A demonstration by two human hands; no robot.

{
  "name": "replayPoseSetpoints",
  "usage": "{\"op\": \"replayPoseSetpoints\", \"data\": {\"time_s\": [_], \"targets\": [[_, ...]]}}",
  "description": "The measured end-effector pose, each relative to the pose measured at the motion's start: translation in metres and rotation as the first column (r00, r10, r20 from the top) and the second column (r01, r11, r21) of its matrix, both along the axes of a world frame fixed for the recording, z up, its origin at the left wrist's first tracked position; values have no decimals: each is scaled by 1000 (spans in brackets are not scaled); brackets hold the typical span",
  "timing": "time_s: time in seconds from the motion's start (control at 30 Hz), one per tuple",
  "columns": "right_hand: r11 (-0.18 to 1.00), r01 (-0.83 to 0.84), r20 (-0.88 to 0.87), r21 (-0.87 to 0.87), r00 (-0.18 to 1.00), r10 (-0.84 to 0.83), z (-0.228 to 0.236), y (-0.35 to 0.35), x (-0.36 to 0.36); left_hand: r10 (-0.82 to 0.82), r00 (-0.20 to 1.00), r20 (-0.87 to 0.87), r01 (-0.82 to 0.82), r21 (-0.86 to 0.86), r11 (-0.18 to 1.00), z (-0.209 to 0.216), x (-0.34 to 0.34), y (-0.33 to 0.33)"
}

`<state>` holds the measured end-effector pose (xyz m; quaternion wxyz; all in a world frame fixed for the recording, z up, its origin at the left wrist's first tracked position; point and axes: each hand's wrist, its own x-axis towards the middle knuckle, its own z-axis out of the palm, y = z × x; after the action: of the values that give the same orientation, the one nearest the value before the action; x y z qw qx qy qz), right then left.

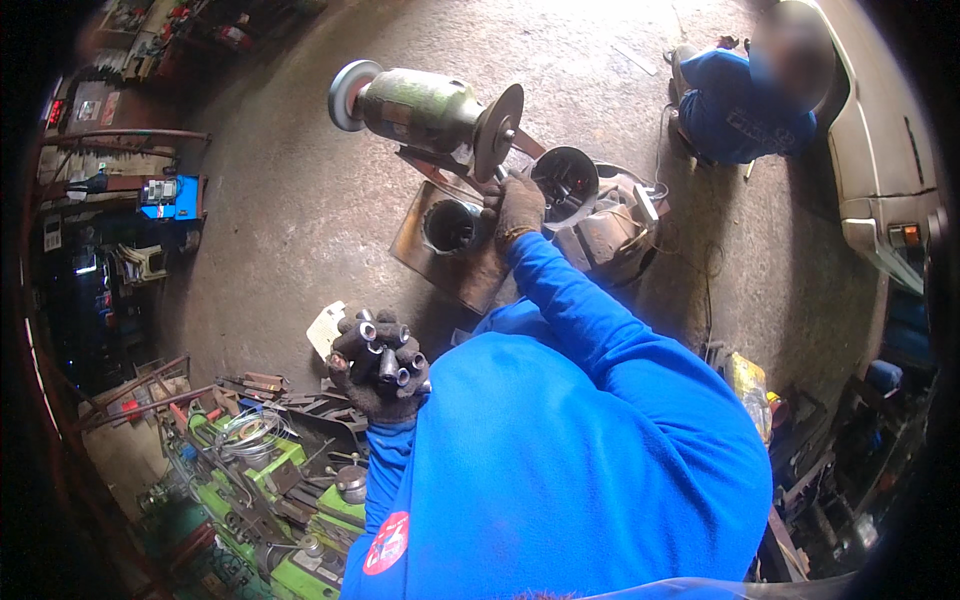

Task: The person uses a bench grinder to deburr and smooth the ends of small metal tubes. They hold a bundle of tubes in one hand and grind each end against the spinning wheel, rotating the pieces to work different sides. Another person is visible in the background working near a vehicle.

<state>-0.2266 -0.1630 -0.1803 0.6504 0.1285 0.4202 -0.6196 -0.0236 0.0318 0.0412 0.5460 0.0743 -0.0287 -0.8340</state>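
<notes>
My right hand [521,207], in a dark work glove, is closed on a short metal piece [501,173] with a shiny end. This end is at the lower edge of a dark disc [499,130] on a green bench grinder [420,106]; whether they touch I cannot tell. My left hand [383,405], also gloved, is held low beside my body. Its fingers are wrapped round several short metal tubes [389,364], their open ends pointing various ways. A paler wheel [347,97] sits at the grinder's far left end.
Just right of my right hand stands a round can [594,187] with dark metal pieces inside. Another can [427,228] sits on a rusty plate [466,284]. A person in blue [740,108] crouches by a pale vehicle [880,150]. Green machinery [300,575] lies at lower left.
</notes>
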Motion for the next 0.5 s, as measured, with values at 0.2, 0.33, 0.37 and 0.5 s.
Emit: {"op": "replayPoseSetpoints", "data": {"time_s": [0.2, 0.33, 0.37, 0.5], "targets": [[994, -53, 305, -98, 949, 81, -31, -5, -10, 4, 1000, 13, -4, 8, 1000, -3, 2, 1], [966, -240, -378, 100, 888, 260, 12, -7, -3, 19, 999, 43, -19, -7, 1000, -8, 7, 2], [961, -245, -437, 130, 856, 277, 15, -6, -2, 22, 999, 43, -21, -17, 1000, -8, 6, 2], [954, -248, -533, 167, 791, 299, 34, -1, 2, 31, 999, 43, -30, -19, 999, -4, 3, 3]]}}
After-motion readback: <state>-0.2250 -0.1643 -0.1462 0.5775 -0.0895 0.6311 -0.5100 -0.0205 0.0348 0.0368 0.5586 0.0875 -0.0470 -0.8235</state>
